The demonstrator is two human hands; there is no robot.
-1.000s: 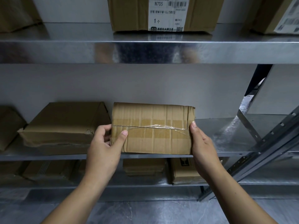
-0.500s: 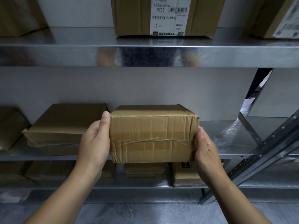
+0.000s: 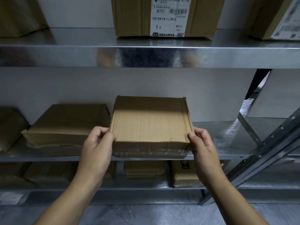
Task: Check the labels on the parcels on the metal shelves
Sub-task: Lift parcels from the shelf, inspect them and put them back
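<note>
Brown corrugated-cardboard parcel (image 3: 151,124) at the front edge of the middle galvanised metal shelf (image 3: 227,140), plain face up, no label visible. Left hand (image 3: 95,150) and right hand (image 3: 203,146) pinch its near corners, fingers (image 3: 99,133) curled. Step in hand: the label search; the next move probably calls for turning it over. Flat brown neighbouring parcel (image 3: 65,124) lies just left; bare shelf lies to the right.
</note>
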